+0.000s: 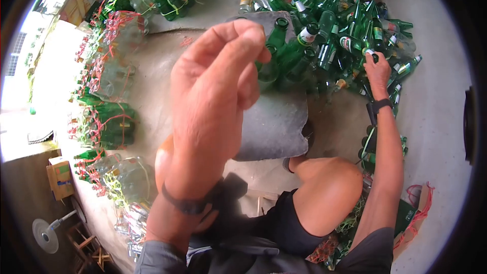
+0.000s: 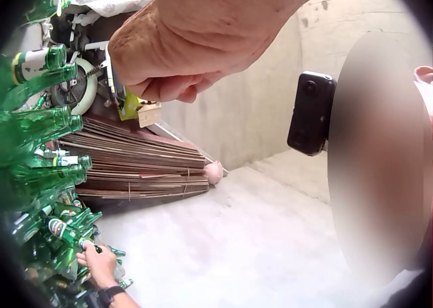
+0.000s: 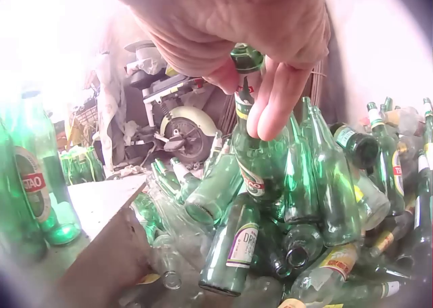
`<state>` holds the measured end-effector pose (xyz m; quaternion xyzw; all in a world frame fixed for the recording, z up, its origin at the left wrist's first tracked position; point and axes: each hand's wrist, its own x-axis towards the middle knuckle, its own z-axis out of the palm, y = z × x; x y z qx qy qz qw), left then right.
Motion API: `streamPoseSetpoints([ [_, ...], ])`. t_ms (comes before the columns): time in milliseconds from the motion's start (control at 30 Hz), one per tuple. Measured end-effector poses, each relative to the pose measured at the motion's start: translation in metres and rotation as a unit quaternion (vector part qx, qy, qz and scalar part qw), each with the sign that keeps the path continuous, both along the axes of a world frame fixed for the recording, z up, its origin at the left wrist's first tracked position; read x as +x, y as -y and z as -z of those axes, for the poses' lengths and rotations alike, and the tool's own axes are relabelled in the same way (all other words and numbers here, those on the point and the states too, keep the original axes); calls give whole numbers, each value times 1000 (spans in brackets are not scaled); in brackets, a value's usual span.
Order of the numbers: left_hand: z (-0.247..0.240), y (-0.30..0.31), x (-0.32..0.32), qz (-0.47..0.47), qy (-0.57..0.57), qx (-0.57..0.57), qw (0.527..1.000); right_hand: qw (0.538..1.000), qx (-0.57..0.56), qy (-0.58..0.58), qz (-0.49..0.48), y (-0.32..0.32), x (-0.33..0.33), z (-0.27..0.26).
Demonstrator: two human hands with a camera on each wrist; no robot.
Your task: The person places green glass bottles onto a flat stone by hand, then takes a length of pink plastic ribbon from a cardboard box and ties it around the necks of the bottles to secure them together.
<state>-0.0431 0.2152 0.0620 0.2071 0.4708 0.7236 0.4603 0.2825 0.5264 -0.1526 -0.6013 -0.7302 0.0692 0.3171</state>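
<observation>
Head view: green bottles (image 1: 277, 35) are stood on a grey bench (image 1: 274, 127); the left hand (image 1: 215, 83) is curled, its contents unclear. Right wrist view: a labelled bottle (image 3: 254, 152) is gripped by the neck in the right hand (image 3: 250, 37), above heaped bottles.

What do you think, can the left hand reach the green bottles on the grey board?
Probably yes: the left hand looks empty, the green bottles stand upright on the grey board, and nothing seems in the way.

A pale grey concrete floor (image 1: 157, 91) surrounds a round white electric fan (image 1: 45, 236). A brown wooden frame (image 1: 87, 243) stands just beside the fan, a tan cardboard box (image 1: 61, 178) near it, white daylight glaring beyond it.
</observation>
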Motion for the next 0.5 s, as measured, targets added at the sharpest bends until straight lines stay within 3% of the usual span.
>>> streamPoseSetpoints([
  [167,0,7,-16,-14,3,18,1000,986,-102,-126,-27,49,14,-33],
  [500,9,13,-31,-31,25,52,998,962,-233,-96,-102,175,-8,-127],
])
